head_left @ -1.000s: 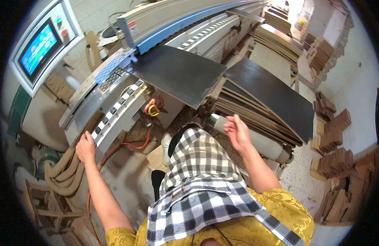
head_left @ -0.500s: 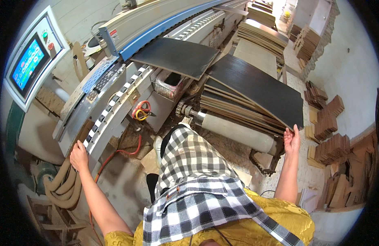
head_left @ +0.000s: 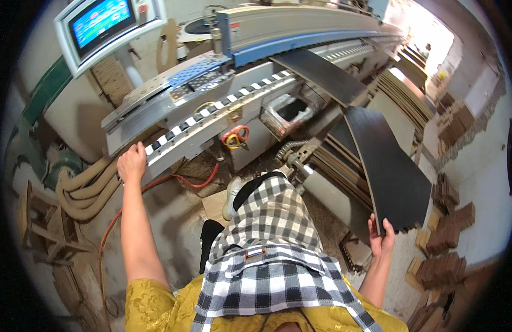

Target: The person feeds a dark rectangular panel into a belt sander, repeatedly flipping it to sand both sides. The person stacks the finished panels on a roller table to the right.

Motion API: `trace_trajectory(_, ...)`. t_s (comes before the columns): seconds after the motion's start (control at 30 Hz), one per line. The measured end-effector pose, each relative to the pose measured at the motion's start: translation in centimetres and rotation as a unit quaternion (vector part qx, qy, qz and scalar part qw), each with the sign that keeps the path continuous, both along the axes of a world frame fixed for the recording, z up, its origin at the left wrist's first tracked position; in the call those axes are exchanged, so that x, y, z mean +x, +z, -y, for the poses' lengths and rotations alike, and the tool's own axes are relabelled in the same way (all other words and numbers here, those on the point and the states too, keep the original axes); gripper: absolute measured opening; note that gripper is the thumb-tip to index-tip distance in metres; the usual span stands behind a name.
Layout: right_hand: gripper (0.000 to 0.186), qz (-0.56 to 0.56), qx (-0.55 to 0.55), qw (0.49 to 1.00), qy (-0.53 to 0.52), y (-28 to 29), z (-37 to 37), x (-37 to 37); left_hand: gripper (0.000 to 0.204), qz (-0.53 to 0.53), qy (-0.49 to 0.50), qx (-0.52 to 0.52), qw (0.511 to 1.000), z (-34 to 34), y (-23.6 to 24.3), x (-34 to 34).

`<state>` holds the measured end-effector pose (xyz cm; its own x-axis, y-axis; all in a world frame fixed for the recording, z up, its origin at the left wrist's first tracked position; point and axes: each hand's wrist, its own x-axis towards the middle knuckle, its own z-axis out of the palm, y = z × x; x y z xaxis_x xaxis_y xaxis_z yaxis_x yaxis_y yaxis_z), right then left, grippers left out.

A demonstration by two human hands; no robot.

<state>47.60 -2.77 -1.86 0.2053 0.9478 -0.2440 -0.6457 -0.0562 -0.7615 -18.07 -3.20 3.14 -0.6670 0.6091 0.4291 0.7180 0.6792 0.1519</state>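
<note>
My left hand (head_left: 132, 162) grips the near end of the machine's roller rail (head_left: 203, 115), a pale beam with black wheels along it. My right hand (head_left: 381, 235) holds the near corner of a black board (head_left: 390, 163), fingers underneath and thumb at the edge, above a stack of boards (head_left: 336, 166) on a roller conveyor. Another black board (head_left: 322, 74) lies on the machine, under the long beam with a blue lower strip (head_left: 289, 47). Red- and yellow-handled tools (head_left: 234, 137) hang below the rail.
A screen panel (head_left: 101, 25) is at upper left. Coiled hoses (head_left: 84, 193), a wooden frame (head_left: 43, 221) and a red air hose (head_left: 192, 180) are low on the left. Further board stacks (head_left: 405, 91) run back at right; small brown pieces (head_left: 446, 238) stand by the wall.
My right hand has moved outward onto the top black board's corner, which has since shifted. My left hand stays on the rail. The view has turned, so the machine appears further right.
</note>
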Motion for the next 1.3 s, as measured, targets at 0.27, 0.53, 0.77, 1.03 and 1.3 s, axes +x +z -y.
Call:
trace_trajectory(0.27,0.032,-0.001,0.012,0.999,0.048,-1.8,3.1,-1.0,0.043,-0.019,-0.006,0.024,1.000,-0.1,-0.2,0.0)
trace_trajectory(0.53,0.050,-0.048,0.050,0.980,0.188,0.8,2.5,-8.8,0.043,-0.025,-0.006,0.023,0.999,-0.3,-0.1,-0.1)
trace_trajectory(0.77,0.041,-0.018,0.032,0.918,0.395,2.0,-2.5,-19.8,0.043,-0.009,-0.003,0.023,1.000,0.4,0.3,0.3)
trace_trajectory(1.03,0.051,-0.034,0.070,0.758,0.648,2.7,-1.9,-29.9,0.043,0.002,-0.006,0.023,1.000,0.3,0.6,0.8)
trace_trajectory(1.3,0.036,0.058,0.164,0.701,0.691,2.5,-2.7,-33.7,0.042,0.002,0.002,0.020,1.000,0.5,0.8,1.0)
